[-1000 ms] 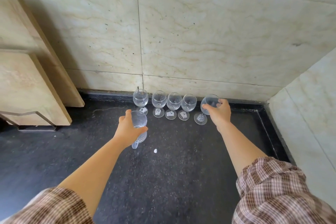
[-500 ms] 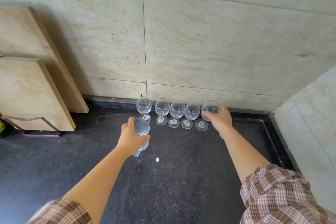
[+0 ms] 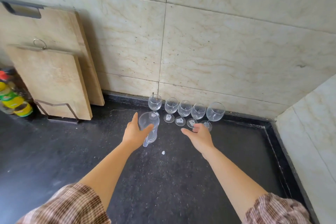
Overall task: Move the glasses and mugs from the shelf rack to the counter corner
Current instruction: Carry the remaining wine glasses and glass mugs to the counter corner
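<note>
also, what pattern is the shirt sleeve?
Brown-and-cream check, clearest on the right sleeve at the bottom of the head view.

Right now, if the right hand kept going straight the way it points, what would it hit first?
Probably the clear stemmed wine glass second from the right: its foot lies just beyond the open right hand. The rightmost glass has its foot about as near; depth is unclear.
</note>
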Demonstrator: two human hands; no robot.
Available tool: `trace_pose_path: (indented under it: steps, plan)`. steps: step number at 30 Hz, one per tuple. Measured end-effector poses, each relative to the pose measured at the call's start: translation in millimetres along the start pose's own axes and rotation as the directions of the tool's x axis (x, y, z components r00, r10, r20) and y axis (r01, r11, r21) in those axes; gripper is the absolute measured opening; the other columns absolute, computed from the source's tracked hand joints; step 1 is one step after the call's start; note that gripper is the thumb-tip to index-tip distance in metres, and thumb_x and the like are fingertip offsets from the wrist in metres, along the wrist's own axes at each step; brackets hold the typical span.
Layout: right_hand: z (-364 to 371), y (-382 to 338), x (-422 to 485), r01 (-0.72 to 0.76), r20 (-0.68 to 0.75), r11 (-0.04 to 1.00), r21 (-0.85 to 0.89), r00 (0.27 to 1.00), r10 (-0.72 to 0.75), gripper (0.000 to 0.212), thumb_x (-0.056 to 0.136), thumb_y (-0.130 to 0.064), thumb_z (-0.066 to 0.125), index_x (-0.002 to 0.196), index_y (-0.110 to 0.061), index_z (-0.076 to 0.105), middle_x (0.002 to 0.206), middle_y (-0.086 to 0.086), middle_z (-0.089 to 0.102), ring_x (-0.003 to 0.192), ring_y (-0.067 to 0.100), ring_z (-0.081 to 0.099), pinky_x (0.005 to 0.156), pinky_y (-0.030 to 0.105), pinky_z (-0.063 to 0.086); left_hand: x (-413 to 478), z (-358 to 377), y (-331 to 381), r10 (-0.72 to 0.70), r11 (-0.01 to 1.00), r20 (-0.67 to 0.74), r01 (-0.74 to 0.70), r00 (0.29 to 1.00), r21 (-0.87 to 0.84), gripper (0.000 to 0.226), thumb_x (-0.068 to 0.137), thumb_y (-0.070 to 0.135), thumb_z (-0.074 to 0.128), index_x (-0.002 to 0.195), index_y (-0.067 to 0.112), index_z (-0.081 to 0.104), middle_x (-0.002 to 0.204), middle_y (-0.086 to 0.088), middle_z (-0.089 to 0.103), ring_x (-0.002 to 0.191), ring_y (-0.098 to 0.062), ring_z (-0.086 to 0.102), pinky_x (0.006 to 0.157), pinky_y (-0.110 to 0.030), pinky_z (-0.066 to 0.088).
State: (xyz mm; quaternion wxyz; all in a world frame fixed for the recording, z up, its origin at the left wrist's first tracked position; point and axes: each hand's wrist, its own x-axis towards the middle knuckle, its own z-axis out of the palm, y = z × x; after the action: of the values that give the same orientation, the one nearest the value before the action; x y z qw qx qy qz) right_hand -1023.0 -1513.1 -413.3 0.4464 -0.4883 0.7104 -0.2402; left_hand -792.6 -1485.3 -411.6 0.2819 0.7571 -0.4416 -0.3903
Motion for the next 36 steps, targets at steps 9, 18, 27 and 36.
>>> trace_pose_path:
  steps: [9,18,27,36]
  plan:
    - [96,-87,-63,0.542,0.381,0.815,-0.205,0.811,-0.444,0.046,0.089,-0.045,0.057,0.128,-0.021,0.050,0.127,0.001,0.055,0.111,0.016,0.055,0.080,0.030,0.044,-84,-85,-47,0.040,0.991,-0.347,0.008,0.937,0.135,0.039,0.094,0.024,0.050,0.133,0.024,0.047,0.136,-0.006,0.046,0.069,-0.005,0.055,0.048,-0.016,0.039]
    - [228,-155,-223,0.903,0.706,0.405,-0.144,0.380,-0.597,0.050,0.093,-0.050,0.047,0.131,-0.017,0.049,0.133,0.004,0.054,0.122,0.021,0.051,0.095,0.038,0.046,-237,-217,-127,-0.143,0.961,-0.658,0.264,0.739,0.087,0.039,0.091,0.024,0.050,0.129,0.018,0.050,0.129,-0.010,0.049,0.107,-0.025,0.055,0.086,-0.030,0.043]
    - [329,-167,-460,0.999,0.864,0.031,0.029,-0.010,-0.503,0.053,0.095,-0.045,0.043,0.135,-0.011,0.043,0.137,0.011,0.048,0.127,0.029,0.043,0.101,0.044,0.040,-455,-321,-247,-0.344,0.814,-0.802,0.580,0.488,0.004,0.041,0.093,0.029,0.045,0.131,0.014,0.044,0.130,-0.014,0.045,0.119,-0.034,0.045,0.091,-0.043,0.043]
    - [406,-136,-704,0.955,0.844,-0.245,0.165,-0.266,-0.467,0.057,0.095,-0.047,0.043,0.138,-0.011,0.039,0.140,0.015,0.045,0.128,0.033,0.040,0.100,0.048,0.037,-676,-397,-337,-0.356,0.704,-0.909,0.702,0.217,-0.108,0.047,0.093,0.032,0.046,0.136,0.013,0.039,0.134,-0.016,0.044,0.123,-0.034,0.043,0.098,-0.044,0.039]
